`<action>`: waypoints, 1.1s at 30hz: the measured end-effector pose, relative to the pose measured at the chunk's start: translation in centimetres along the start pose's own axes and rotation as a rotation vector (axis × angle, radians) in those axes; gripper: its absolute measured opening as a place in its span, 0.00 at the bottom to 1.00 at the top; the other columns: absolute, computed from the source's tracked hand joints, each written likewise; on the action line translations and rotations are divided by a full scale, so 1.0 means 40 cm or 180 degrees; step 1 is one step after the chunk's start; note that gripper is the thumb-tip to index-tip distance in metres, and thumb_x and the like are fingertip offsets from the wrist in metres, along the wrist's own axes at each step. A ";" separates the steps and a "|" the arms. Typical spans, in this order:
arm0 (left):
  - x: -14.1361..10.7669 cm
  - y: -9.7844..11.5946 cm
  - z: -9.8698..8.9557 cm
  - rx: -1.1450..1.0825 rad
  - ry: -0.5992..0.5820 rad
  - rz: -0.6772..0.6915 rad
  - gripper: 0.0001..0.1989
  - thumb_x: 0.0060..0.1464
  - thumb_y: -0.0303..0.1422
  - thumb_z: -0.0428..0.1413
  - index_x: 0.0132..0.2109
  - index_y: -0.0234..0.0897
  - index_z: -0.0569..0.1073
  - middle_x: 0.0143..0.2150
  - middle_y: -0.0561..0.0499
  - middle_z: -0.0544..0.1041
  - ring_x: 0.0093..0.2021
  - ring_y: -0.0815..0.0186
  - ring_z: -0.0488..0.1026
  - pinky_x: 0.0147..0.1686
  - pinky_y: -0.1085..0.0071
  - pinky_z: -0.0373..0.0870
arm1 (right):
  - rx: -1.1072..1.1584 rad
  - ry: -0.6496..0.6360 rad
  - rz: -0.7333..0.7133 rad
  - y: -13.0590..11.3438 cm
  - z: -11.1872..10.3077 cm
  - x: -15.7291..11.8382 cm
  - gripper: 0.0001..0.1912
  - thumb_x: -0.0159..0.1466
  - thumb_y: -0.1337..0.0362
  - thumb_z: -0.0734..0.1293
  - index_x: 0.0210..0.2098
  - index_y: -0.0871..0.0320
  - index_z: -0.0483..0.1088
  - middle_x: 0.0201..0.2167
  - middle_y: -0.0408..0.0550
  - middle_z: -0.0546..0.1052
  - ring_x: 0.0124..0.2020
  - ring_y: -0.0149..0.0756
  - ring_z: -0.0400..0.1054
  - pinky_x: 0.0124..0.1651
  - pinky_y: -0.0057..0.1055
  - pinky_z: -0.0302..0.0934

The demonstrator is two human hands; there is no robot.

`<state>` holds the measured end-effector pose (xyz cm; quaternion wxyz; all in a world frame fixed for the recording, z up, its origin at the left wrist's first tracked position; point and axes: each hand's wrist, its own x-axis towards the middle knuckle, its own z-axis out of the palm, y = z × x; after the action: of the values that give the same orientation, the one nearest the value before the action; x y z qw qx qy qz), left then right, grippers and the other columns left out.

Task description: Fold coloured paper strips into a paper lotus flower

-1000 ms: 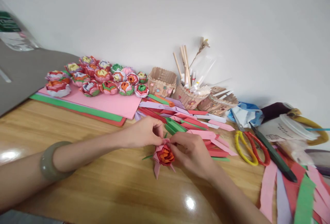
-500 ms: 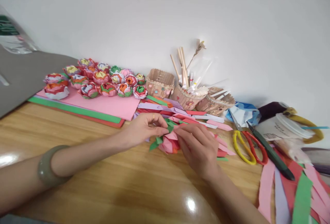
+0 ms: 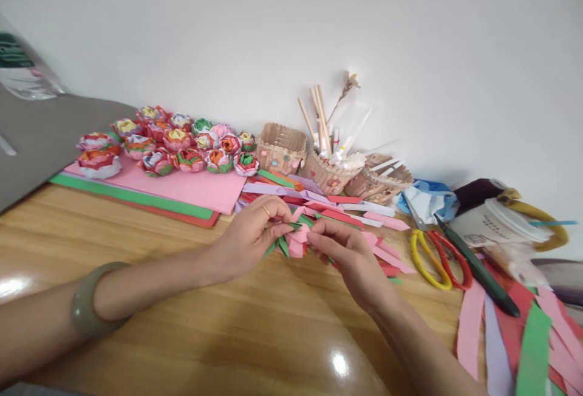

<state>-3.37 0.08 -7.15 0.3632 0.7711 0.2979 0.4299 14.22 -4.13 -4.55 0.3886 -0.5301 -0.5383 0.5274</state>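
- Head view: the pink-and-green paper flower (image 3: 297, 244) is mid-scene between both hands, its centre turned from sight; whether it touches the surface (image 3: 204, 335) is unclear.
- Left hand (image 3: 262, 229): thumb and fingertips pinched on a green petal (image 3: 295, 226), remaining fingers partly hidden.
- Right hand (image 3: 344, 247): thumb and forefinger pinch the pink edge, lower fingers hard to make out.
- Folded strips (image 3: 339, 200) lie just beyond, partly covered by hands.
- Far left, paper blooms (image 3: 177, 138) overlap.
- Right: scissors (image 3: 438, 257); nearer, cut strips (image 3: 532, 350) leave the frame.

Left hand (image 3: 255, 231) pinches beside the pinching right hand (image 3: 347, 249).
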 end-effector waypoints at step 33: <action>0.010 -0.019 0.003 -0.2342 -0.0596 -0.1484 0.08 0.46 0.34 0.61 0.31 0.35 0.70 0.33 0.52 0.71 0.36 0.67 0.68 0.38 0.72 0.66 | 0.0113 0.0599 -0.0378 0.012 0.007 0.000 0.10 0.55 0.58 0.70 0.29 0.58 0.74 0.29 0.45 0.76 0.30 0.34 0.70 0.33 0.29 0.65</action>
<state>-3.19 0.79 -7.63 0.7260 0.5383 0.2568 0.3422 14.03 -4.23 -5.03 0.4773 -0.5376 -0.5205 0.4608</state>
